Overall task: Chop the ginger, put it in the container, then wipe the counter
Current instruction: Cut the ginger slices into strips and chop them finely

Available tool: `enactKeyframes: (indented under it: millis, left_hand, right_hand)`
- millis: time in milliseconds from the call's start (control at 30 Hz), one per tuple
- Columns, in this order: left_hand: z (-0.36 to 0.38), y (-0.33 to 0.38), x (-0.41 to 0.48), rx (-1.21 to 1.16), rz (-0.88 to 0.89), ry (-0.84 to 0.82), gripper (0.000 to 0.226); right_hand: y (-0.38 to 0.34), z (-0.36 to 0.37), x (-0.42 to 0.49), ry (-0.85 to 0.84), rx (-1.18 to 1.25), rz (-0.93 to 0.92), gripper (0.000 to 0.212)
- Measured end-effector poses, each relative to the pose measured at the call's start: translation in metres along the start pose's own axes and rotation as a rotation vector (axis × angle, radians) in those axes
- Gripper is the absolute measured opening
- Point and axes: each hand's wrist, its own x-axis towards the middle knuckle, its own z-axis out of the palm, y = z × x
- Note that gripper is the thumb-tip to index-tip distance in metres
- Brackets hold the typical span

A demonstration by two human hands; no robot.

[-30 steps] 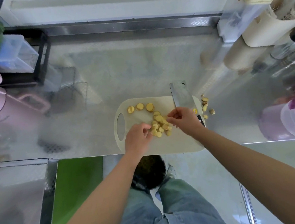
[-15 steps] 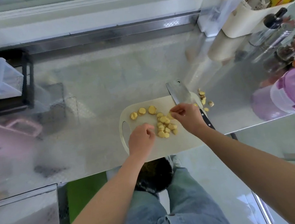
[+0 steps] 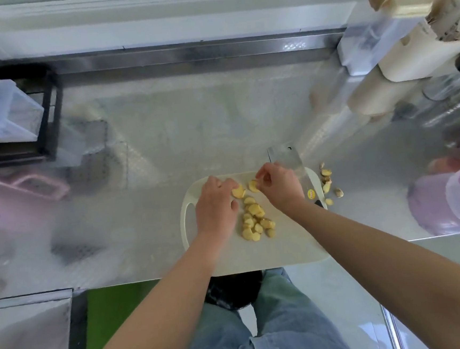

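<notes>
While pale yellow, round ginger slices (image 3: 254, 209) lie heaped on the board (image 3: 272, 254), the right hand (image 3: 280, 186) pinches one at the far edge. The left hand (image 3: 216, 203) touches another with curled fingertips; whether it grips, I cannot tell. Knobbly scraps (image 3: 327, 182) sit on the desk (image 3: 164, 141) just right of the board.

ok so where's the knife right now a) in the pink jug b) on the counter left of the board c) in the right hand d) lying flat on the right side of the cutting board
d: the knife lies flat on the cutting board's right side, partly under the right hand, which pinches a ginger slice instead.
</notes>
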Motion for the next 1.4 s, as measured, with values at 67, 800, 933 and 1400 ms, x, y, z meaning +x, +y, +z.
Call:
enactKeyframes:
  millis: [67,800,933,1400]
  left_hand:
    - [0.003,0.003,0.006,0.021,0.077,0.013,0.035]
    - [0.015,-0.003,0.022,0.077,0.168,0.004,0.034]
    - [0.015,-0.004,0.023,0.077,0.172,0.024,0.033]
    - [0.015,-0.01,-0.002,0.129,0.21,0.136,0.026]
  right_hand:
    - [0.002,-0.003,-0.001,0.02,-0.017,-0.093,0.008]
    - [0.011,-0.011,0.017,-0.164,0.271,-0.061,0.008]
    - [0.012,0.0,0.02,-0.087,0.156,-0.053,0.011]
    - [0.02,-0.006,-0.029,-0.256,-0.235,-0.303,0.014]
